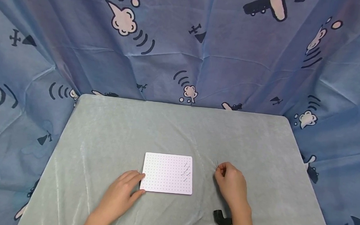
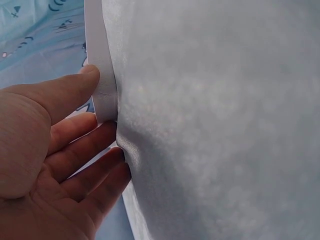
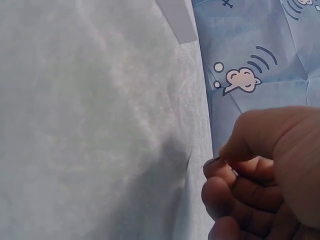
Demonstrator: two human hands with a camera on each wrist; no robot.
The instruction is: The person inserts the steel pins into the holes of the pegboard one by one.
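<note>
A white board [image 1: 167, 173] with rows of small holes lies flat on the table. Several thin dark needle-like pins [image 1: 186, 173] show at its right side. My left hand [image 1: 118, 193] rests at the board's left edge, index fingertip on the edge and thumb at the near corner. In the left wrist view its fingers are loosely extended along the board's edge [image 2: 104, 95]. To the right of the board, my right hand [image 1: 232, 182] pinches a thin dark needle-like pin [image 3: 215, 160] between thumb and index finger, mostly covered by the fingertips.
Grey cloth with soft creases covers the table [image 1: 128, 130]. Blue patterned curtains [image 1: 169, 38] hang behind it and along both sides. A black wrist mount [image 1: 221, 219] sits beside the right forearm. Part of the board's edge [image 3: 181, 22] appears at the top of the right wrist view.
</note>
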